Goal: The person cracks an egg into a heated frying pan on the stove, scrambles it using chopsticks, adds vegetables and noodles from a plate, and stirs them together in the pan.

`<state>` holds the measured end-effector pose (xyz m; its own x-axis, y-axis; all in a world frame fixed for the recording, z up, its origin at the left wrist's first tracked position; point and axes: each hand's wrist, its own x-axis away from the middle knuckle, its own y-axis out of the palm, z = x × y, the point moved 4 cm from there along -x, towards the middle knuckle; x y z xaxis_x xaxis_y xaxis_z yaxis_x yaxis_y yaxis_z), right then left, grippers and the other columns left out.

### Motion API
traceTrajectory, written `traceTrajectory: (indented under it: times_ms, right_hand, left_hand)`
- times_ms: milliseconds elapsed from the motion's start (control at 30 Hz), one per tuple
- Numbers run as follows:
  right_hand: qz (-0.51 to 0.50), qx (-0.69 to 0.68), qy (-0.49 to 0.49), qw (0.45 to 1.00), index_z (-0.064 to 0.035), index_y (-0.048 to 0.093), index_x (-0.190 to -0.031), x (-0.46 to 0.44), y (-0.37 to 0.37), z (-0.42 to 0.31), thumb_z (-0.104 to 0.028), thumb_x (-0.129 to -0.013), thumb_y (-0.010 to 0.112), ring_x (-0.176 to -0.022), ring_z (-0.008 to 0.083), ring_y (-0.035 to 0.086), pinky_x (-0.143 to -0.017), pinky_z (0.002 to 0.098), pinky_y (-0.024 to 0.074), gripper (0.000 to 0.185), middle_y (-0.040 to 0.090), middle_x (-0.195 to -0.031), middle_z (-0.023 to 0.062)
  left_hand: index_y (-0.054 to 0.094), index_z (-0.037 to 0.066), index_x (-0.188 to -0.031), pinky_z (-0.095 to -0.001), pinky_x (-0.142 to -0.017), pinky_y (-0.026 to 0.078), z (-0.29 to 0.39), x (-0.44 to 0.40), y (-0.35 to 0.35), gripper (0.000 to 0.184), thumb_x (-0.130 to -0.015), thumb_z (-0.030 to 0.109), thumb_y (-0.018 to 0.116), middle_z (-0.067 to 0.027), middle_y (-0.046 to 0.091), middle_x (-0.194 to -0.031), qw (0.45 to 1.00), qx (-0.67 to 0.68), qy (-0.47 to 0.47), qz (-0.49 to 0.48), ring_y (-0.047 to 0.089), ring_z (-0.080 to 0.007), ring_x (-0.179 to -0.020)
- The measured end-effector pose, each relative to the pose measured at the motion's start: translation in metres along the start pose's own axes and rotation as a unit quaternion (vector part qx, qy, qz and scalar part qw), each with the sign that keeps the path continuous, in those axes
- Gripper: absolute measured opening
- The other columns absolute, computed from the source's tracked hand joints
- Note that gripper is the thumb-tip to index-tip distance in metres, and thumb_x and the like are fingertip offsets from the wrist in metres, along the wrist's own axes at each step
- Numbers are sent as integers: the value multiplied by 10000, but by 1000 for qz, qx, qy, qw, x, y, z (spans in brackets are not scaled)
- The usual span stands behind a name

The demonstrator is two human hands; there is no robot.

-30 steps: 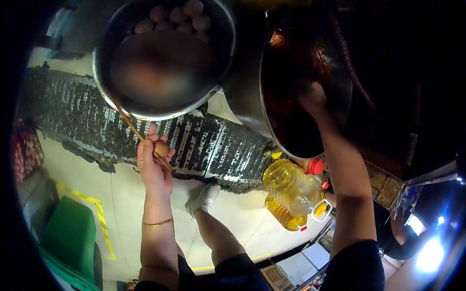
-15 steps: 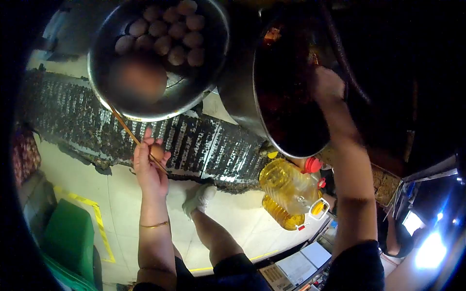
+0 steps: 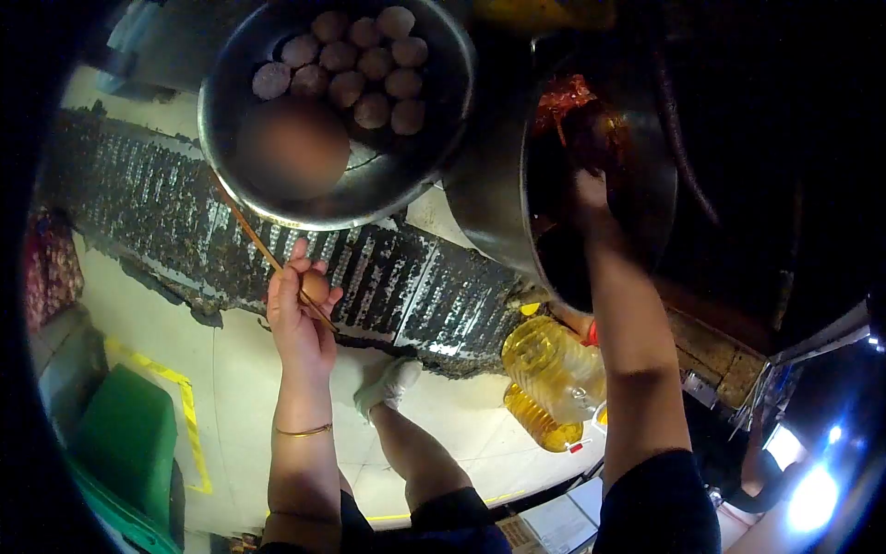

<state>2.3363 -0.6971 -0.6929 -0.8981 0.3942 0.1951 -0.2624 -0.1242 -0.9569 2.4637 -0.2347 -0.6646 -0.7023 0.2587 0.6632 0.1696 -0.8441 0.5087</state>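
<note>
Left hand (image 3: 303,300): fingers curled around a round brown ball (image 3: 315,285) and a thin wooden stick (image 3: 254,234). Ball sits between palm and fingers; stick crosses beside it, one end past the heel of the fingers, other running up to the big metal bowl (image 3: 395,199). Can't tell if it touches the rim.

Right hand (image 3: 592,191): down inside the deep pot (image 3: 484,208). Fingers lost in the dark, so can't tell wide or narrow, or what they hold. Reddish stuff (image 3: 565,95) beyond those fingertips, unclear what.

Bowl beyond the left fingers has round balls (image 3: 340,56) inside; a blurred patch hides its near part. Bowl top cut off.

Below left fingers: dark worn grating (image 3: 369,286), pale floor (image 3: 245,379). Oil jugs (image 3: 552,362) nearer the wearer than the right fingers, partly behind the forearm.
</note>
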Motion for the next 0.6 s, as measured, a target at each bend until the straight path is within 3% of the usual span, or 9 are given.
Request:
traceTrajectory:
  times_ms: [33, 67, 100, 133, 233, 433, 600]
  right_hand:
    - [-13, -167, 90, 982, -72, 582, -1081, 5, -3, -3, -228, -849, 579, -946, 215, 543, -806, 342, 434, 279, 593, -1029, 102]
    - [5, -326, 181, 928, -69, 593, -1050, 12, -6, -5, -221, -846, 593, -922, 196, 531, -780, 326, 425, 255, 591, -998, 83]
    - [19, -517, 303, 800, -77, 622, -992, 14, -28, -24, -223, -857, 587, -867, 179, 531, -738, 318, 420, 202, 601, -942, 48]
    - [34, -672, 405, 619, -85, 651, -933, 19, -41, -39, -225, -869, 580, -812, 161, 530, -696, 310, 415, 169, 612, -885, 13]
    - [42, -693, 390, 605, -86, 666, -832, 28, -63, -48, -200, -854, 609, -711, 105, 454, -636, 283, 375, 129, 569, -771, -44]
    - [53, -722, 346, 596, -85, 662, -811, 45, -73, -54, -189, -872, 585, -470, 55, 331, -445, 237, 269, 142, 467, -567, -60]
    - [30, -732, 341, 589, -82, 630, -821, 73, -123, -74, -168, -891, 545, -415, 46, 306, -376, 216, 218, 140, 417, -532, -50]
  left_hand:
    - [559, 82, -992, -283, -667, 563, 0, 0, 0, 196, -955, 244, 455, -67, 497, -1299, 1000, 0, 1, -2, 555, -126, -981]
    - [559, 83, -992, -283, -667, 564, 0, 1, -1, 194, -955, 244, 457, -66, 501, -1295, 1000, -1, 1, -5, 555, -126, -982]
    - [559, 83, -992, -283, -665, 563, 0, 1, -3, 193, -953, 244, 460, -66, 503, -1292, 1000, -10, -1, 0, 555, -126, -982]
    - [559, 83, -992, -282, -663, 562, 1, 2, -4, 192, -952, 244, 463, -66, 505, -1289, 1000, -18, -3, 5, 555, -127, -982]
    - [560, 82, -992, -280, -657, 559, 1, 4, -4, 188, -946, 245, 478, -68, 507, -1286, 1000, -23, -6, 16, 557, -132, -980]
    - [563, 80, -988, -282, -651, 555, 0, 5, -6, 189, -936, 249, 499, -75, 507, -1284, 1000, -16, -6, 16, 559, -140, -976]
    - [564, 85, -990, -291, -657, 551, 2, 6, -5, 184, -934, 249, 503, -64, 502, -1290, 1000, -11, -6, 17, 557, -140, -965]
